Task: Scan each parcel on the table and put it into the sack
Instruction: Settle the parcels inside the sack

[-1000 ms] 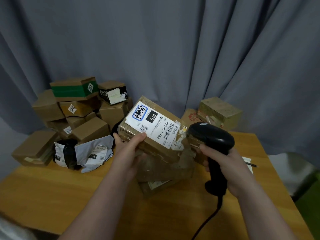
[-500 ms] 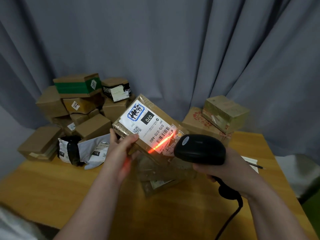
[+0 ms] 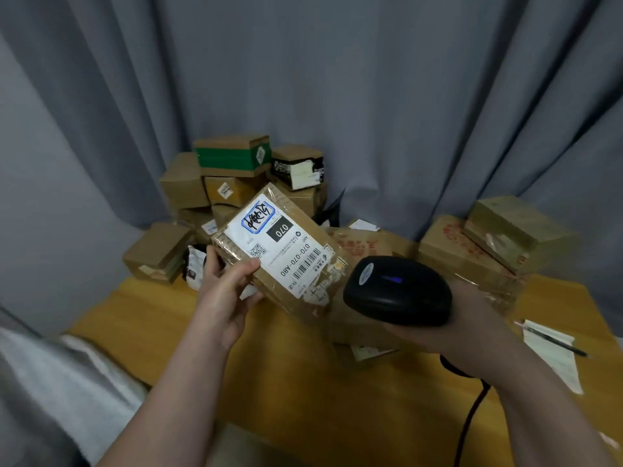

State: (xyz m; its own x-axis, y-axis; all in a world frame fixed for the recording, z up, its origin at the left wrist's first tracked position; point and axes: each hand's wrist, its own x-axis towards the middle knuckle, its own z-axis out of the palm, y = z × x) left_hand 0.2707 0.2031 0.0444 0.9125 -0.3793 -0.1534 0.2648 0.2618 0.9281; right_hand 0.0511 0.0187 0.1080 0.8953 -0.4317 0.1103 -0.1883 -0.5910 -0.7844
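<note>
The left hand [image 3: 227, 294] is raised above the tabletop's left half and grips a labelled cardboard parcel [image 3: 290, 244], with the thumb on its face and the fingers round its left edge. Its bare forearm runs back to the lower left. The right hand [image 3: 472, 332] wraps a black barcode scanner [image 3: 397, 291] from below toward the tabletop's right side, its bare forearm leading off to the lower right.
</note>
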